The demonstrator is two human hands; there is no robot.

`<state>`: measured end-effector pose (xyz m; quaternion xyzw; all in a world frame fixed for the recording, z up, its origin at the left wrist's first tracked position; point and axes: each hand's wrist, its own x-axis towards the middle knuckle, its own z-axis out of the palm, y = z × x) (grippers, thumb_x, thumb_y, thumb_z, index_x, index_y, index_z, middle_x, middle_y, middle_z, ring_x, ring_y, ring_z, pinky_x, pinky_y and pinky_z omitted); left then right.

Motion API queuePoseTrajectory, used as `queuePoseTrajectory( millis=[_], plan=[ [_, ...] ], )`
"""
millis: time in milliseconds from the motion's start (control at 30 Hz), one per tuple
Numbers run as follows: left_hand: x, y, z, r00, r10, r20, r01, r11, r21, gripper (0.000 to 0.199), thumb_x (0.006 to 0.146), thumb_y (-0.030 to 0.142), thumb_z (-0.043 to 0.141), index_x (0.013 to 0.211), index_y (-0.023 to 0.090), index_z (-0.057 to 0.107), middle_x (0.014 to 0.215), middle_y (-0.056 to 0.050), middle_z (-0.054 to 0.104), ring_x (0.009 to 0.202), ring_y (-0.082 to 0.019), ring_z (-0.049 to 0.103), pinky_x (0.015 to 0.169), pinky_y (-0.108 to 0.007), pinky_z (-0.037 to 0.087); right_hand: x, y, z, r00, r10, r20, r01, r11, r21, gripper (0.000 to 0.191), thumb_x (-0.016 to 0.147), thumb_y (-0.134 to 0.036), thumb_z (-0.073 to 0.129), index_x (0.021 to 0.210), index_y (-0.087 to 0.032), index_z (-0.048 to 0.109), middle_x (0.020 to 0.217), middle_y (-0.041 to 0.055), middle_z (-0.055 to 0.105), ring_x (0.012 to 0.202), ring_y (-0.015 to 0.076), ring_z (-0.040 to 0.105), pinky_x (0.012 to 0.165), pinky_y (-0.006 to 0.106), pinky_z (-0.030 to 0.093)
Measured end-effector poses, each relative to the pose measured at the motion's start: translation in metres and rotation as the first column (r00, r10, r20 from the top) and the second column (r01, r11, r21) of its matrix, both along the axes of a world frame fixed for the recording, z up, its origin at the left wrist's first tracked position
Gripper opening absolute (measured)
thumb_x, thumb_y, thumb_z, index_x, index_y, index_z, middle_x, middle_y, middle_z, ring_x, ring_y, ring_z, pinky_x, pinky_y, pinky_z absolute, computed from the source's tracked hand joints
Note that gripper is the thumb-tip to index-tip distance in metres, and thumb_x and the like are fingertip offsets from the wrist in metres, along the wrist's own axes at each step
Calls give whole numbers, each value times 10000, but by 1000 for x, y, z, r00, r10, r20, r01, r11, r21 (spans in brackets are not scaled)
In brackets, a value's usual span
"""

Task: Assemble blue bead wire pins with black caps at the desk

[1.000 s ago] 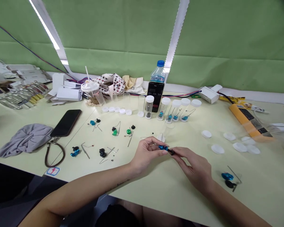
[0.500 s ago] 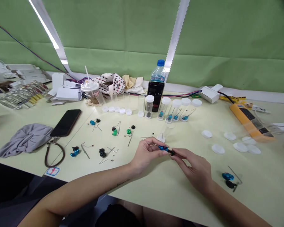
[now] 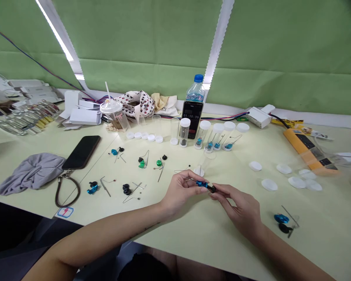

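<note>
My left hand (image 3: pixel 179 192) pinches a small blue metal part (image 3: pixel 201 183) between thumb and fingers. The fingertips of my right hand (image 3: pixel 241 207) are closed on the black piece (image 3: pixel 211 188) at its right end; the two pieces touch. Right behind my left fingers stands a clear tube with a white base (image 3: pixel 199 171), a thin wire inside. To the left lie sets of small parts: a blue clamp (image 3: pixel 92 189), black pieces (image 3: pixel 126 189) and a green piece (image 3: pixel 159 162), with bent wires and hex keys (image 3: pixel 105 188). Another blue part (image 3: pixel 281 218) lies on the right.
Capped clear tubes (image 3: pixel 205 125) with blue parts stand behind my hands, near a propped phone (image 3: pixel 192 115) and a bottle (image 3: pixel 195 91). White caps (image 3: pixel 269 184) and an orange power strip (image 3: pixel 307 150) lie right. A dark phone (image 3: pixel 82 152) and grey cloth (image 3: pixel 32 171) lie left.
The black piece has turned slightly between my right fingers. Both hands stay in nearly the same place.
</note>
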<state>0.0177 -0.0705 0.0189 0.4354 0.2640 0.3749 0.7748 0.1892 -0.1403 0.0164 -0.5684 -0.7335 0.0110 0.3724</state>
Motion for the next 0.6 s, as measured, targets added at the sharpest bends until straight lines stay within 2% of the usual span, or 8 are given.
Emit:
queuePoseTrajectory(
  millis=[600],
  plan=[
    [0, -1, 1, 1000, 3, -5, -3, 1000, 0, 264, 637, 198, 790, 816, 116, 613, 888, -78, 707, 838, -158, 658, 816, -307, 487, -1, -1, 2, 1000, -9, -12, 8, 1000, -21, 214, 936, -333, 456, 993, -220, 628, 792, -10, 744, 644, 131, 706, 578, 211, 540]
  ],
)
